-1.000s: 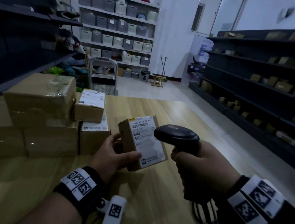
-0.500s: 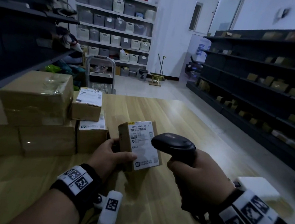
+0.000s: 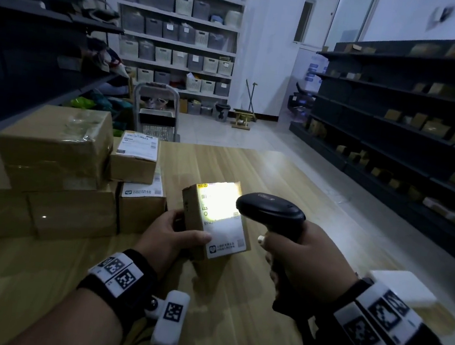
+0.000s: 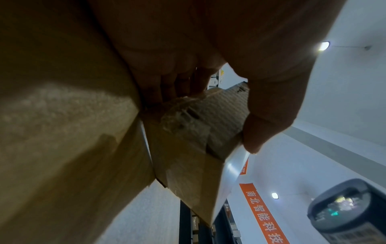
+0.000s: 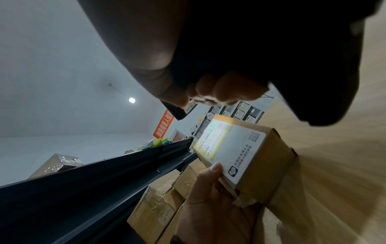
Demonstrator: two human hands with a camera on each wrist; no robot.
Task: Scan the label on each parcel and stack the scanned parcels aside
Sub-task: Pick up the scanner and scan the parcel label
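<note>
The left hand [image 3: 175, 237] grips a small cardboard parcel [image 3: 199, 226] above the middle of the table [image 3: 249, 169], thumb curled over the near left corner of its white label [image 3: 224, 220] and fingers wrapped behind. The parcel stands on end, long axis running away from the person, label face turned right toward the barcode scanner [image 3: 270, 210]. Its light falls on the label's upper half, so the scan seems under way. The right hand [image 3: 304, 259] is clenched round the scanner's handle just beside the parcel. The stack of parcels [image 3: 57, 168] lies along the left edge, directly left of the holding hand, so that hand is the nearer one for setting it aside; bare table lies between. A white object [image 3: 401, 285] sits at the right edge.
</note>
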